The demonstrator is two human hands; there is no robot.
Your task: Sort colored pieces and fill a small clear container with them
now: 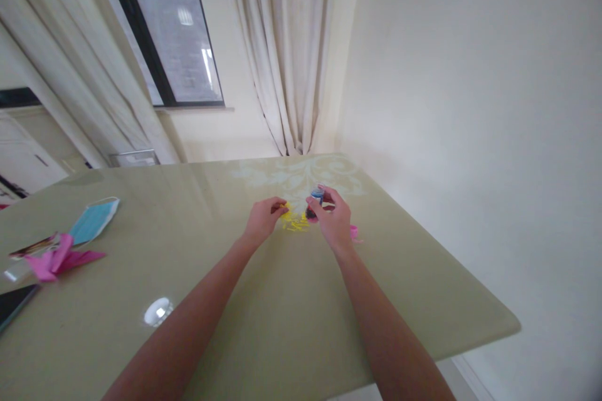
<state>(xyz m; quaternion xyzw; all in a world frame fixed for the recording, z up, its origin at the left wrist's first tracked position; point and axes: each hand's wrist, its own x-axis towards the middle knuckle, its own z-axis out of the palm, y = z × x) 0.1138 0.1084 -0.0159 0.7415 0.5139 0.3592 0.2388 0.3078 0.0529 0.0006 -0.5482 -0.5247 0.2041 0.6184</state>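
Note:
My right hand (335,218) is closed around a small cylindrical container (316,195) with a blue upper part and a dark lower part, held tilted just above the table. To its left, my left hand (262,219) has its fingertips pinched on a small yellow piece (286,207), whose exact kind is too small to make out. Several thin yellow strips (296,224) lie scattered on the table between and below both hands. Just right of my right wrist rests a small pink item (354,234), partly hidden by the hand.
The pale green table (282,326) meets a white wall at its right. On the left lie a blue face mask (95,220), a folded pink paper shape (59,260) and a dark flat device (16,304). Curtains (291,44) and a window stand behind.

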